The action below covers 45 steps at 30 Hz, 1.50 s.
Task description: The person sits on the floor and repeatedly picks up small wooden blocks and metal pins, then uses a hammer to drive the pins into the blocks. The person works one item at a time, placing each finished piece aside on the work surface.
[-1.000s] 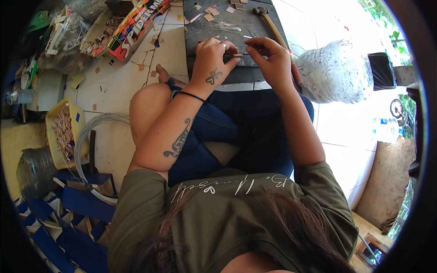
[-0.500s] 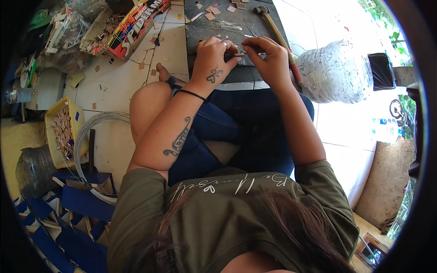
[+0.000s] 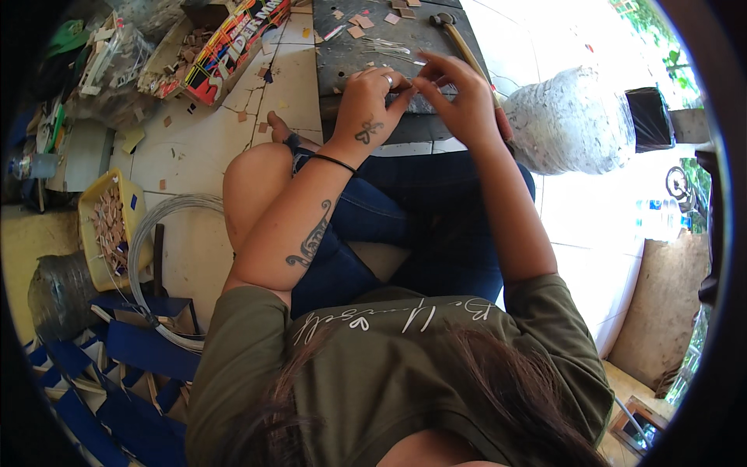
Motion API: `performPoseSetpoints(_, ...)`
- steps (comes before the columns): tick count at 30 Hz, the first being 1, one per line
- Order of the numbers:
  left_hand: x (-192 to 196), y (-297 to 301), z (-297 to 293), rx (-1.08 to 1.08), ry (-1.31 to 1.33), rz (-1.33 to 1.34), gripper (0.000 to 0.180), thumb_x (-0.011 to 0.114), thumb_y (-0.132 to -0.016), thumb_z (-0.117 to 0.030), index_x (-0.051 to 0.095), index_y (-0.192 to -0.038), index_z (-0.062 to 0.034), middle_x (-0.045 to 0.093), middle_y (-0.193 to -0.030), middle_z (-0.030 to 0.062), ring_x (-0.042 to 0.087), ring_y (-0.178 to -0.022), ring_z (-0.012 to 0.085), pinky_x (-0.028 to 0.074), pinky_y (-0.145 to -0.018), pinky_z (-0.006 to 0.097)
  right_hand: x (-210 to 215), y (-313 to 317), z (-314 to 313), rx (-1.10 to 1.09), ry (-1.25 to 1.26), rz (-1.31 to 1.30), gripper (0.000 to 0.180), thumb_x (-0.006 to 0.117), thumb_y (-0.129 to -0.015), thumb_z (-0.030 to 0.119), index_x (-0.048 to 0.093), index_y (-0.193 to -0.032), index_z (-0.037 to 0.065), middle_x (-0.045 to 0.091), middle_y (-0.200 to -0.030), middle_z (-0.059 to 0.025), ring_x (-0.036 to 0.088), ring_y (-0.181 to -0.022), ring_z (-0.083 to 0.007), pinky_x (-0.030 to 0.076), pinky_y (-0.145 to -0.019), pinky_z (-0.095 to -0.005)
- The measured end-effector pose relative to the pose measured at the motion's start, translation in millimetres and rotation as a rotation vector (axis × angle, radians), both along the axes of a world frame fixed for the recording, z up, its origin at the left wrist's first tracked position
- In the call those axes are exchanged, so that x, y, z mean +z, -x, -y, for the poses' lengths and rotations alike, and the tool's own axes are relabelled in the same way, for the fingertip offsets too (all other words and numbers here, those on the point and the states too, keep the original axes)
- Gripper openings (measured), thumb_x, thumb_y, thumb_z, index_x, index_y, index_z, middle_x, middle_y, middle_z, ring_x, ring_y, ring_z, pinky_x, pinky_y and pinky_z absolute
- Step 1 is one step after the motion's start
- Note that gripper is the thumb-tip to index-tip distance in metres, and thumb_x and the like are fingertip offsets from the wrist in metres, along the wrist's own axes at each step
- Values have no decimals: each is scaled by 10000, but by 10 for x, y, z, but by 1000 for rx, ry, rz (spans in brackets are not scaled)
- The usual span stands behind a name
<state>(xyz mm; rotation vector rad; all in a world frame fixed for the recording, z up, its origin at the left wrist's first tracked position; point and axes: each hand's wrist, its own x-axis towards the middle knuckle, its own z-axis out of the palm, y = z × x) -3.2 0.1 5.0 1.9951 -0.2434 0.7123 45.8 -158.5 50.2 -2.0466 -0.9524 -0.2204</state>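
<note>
My left hand (image 3: 377, 105) is over the near edge of the dark work board (image 3: 336, 54), thumb and fingers closed in a pinch. My right hand (image 3: 461, 100) meets it from the right, with thumb and index finger pinched at my left fingertips and other fingers raised. Whatever small thing is between the fingertips is hidden. Beyond my hands, a bundle of thin pale wire pieces (image 3: 387, 50) lies on the board, with small brown square pieces (image 3: 360, 21) farther back. A wooden-handled hammer (image 3: 465, 51) rests along the board's right side.
A wrapped white sack (image 3: 572, 121) stands right of the board. At left are an open printed box (image 3: 226, 58), a yellow basin (image 3: 87, 204) of brown pieces, a wire coil (image 3: 148, 214) and several blue boxes (image 3: 148, 342). Scraps dot the tiled floor.
My fingertips have come closer together. The small brown piece and thin strand that showed between them are now hidden. My right fingers have lifted and spread a little.
</note>
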Motion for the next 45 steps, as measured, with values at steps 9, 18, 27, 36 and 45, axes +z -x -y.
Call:
performPoseSetpoints(9,-10,-15,-17,-53,-9,81,84,688,-791,-50,629,-759,0,628,-750,111,598,-730,284,473,-688,353,-285,-434,655,-642,829,110,349,535,-938,250,561,-1208,30,581,-1140,-160,576,-1073,-321,474,-869,-421)
performPoseSetpoints(18,-30,-20,-3,-73,5,104,80,672,-791,-31,613,-744,-3,614,-754,125,587,-741,319,474,-679,375,284,685,838,-234,-91,-730,357,406,-1012,130,467,-1355,48,515,-810,-58,509,-533,-88,429,-489,-234)
performPoseSetpoints(27,-41,-3,11,-80,12,61,90,676,-794,-33,603,-753,1,601,-746,131,589,-731,322,473,-671,372,548,1294,735,-289,378,-75,503,484,-942,49,413,-1424,174,597,-935,-146,637,-802,-350,495,-686,-411)
performPoseSetpoints(36,-44,-11,3,-84,7,67,99,674,-795,-37,606,-740,9,605,-740,135,596,-725,321,476,-668,372,524,1271,751,-257,295,-79,493,480,-947,46,428,-1420,174,615,-997,-177,631,-833,-363,498,-730,-398)
performPoseSetpoints(45,-29,-14,-1,-72,13,53,104,675,-802,-50,615,-734,2,606,-739,128,591,-695,308,475,-656,371,465,1238,743,-283,230,-67,485,485,-943,59,428,-1416,147,618,-1025,-191,630,-856,-366,502,-759,-399)
